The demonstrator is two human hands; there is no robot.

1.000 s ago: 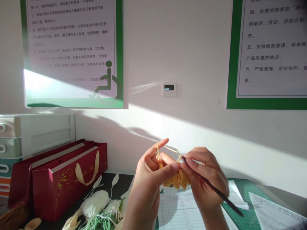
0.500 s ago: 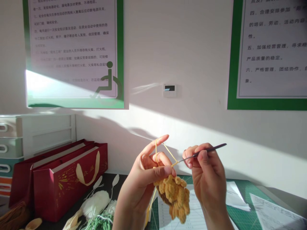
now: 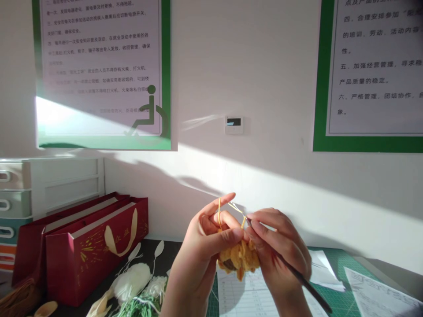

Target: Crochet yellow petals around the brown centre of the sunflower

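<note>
My left hand [image 3: 211,242] pinches the top edge of a bumpy yellow crochet piece [image 3: 236,257] between thumb and fingers. Yellow yarn [image 3: 219,213] loops over its raised index finger and runs across to the hook's tip. In my right hand [image 3: 280,246] is a crochet hook [image 3: 297,277], its dark handle slanting down to the right and its thin metal end pointing up-left by the left index finger. A loop of yarn sits on the hook's shaft just above the piece. My right fingers partly cover the piece's right side.
Printed sheets [image 3: 261,293] lie on a green cutting mat [image 3: 333,304] beneath my hands. To the left stand red gift bags [image 3: 95,251] and a drawer unit [image 3: 66,185]. White yarn [image 3: 132,281] and green yarn [image 3: 139,306] lie before them. Behind is a wall with posters [image 3: 99,143].
My right hand has turned and moved closer to the left; the hook's handle swung from up-right to down-right and its tip now points up-left. The crochet piece has risen and tilted.
</note>
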